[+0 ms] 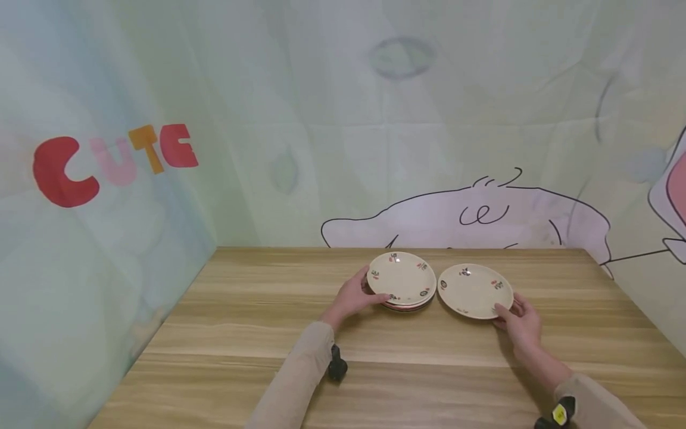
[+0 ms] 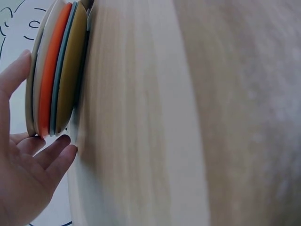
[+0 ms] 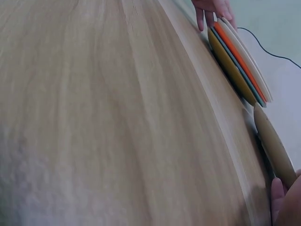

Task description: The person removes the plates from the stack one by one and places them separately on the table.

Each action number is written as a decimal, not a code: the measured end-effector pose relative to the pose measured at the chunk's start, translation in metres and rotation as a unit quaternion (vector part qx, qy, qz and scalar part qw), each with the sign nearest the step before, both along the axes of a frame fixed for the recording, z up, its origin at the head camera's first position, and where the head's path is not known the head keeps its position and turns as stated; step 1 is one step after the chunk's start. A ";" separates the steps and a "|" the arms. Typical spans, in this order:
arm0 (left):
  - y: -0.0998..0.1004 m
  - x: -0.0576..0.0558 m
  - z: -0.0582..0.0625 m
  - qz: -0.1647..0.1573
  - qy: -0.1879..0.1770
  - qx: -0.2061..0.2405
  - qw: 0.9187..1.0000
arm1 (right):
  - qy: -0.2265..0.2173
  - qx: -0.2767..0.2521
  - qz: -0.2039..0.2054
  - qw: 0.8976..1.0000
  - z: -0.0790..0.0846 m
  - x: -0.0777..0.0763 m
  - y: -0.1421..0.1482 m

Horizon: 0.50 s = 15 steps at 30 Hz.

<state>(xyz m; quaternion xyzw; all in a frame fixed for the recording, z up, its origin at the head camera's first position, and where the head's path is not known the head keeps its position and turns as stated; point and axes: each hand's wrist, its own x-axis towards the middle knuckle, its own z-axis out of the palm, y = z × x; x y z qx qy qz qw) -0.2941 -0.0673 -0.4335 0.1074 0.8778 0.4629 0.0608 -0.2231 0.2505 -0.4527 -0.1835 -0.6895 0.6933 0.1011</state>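
Observation:
A stack of several plates (image 1: 402, 278) stands toward the back of the table, its top plate cream with small printed motifs round the rim. From the side, cream, orange (image 2: 52, 70), teal and mustard (image 2: 70, 70) edges show in layers. My left hand (image 1: 358, 297) holds the stack at its left edge, thumb over the top rim and fingers along the side. Just right of the stack is a single cream plate (image 1: 474, 291) with the same kind of motifs. My right hand (image 1: 522, 326) grips its right edge, thumb on top and fingers beneath; it tilts slightly in the right wrist view.
The wood-grain table (image 1: 241, 357) runs back to a printed curtain (image 1: 300, 119) with a cartoon outline. Coloured letters mark the curtain on the left. Dark devices are strapped at both wrists, over beige sleeves (image 1: 300, 369).

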 end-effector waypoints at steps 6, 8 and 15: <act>0.000 -0.001 -0.001 -0.002 0.002 -0.004 1.000 | -0.018 0.027 0.023 0.999 0.001 0.000 0.006; 0.000 -0.002 -0.002 -0.001 0.004 -0.004 1.000 | -0.022 0.038 0.029 0.999 0.000 -0.001 0.007; -0.001 -0.003 -0.003 -0.003 0.004 -0.003 1.000 | -0.029 0.067 0.048 0.996 0.001 0.000 0.010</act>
